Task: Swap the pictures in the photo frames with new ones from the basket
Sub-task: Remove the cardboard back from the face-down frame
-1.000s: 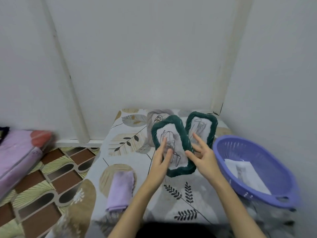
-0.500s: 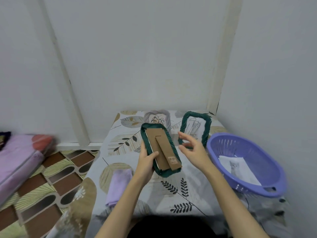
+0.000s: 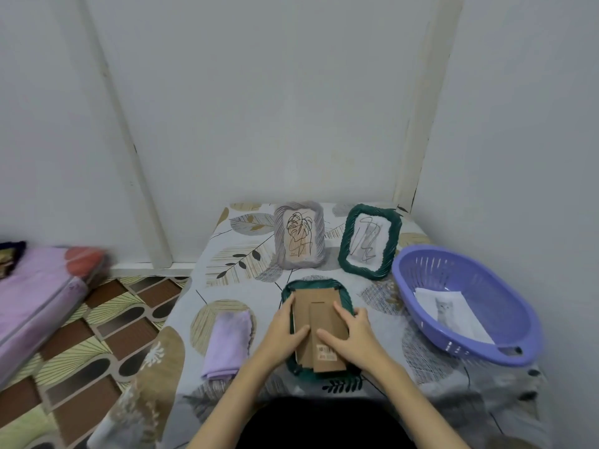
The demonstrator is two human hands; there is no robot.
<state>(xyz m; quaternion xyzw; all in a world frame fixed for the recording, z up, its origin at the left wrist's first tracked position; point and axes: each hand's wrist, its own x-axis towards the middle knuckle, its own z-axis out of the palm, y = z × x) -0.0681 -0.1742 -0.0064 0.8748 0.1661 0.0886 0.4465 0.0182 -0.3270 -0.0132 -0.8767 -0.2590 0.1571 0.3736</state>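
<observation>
On the table, green frame (image 3: 316, 328) now lies face-down (2 hands pressing).

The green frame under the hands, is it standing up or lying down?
Lying face down. The green frame is flat on the table, brown cardboard back and folded stand upward, with the left hand and right hand resting on it.

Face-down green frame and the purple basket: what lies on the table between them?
Head view: nothing lies between the face-down green frame and the purple basket, only patterned tablecloth. Both hands rest on the frame's cardboard back.
</observation>
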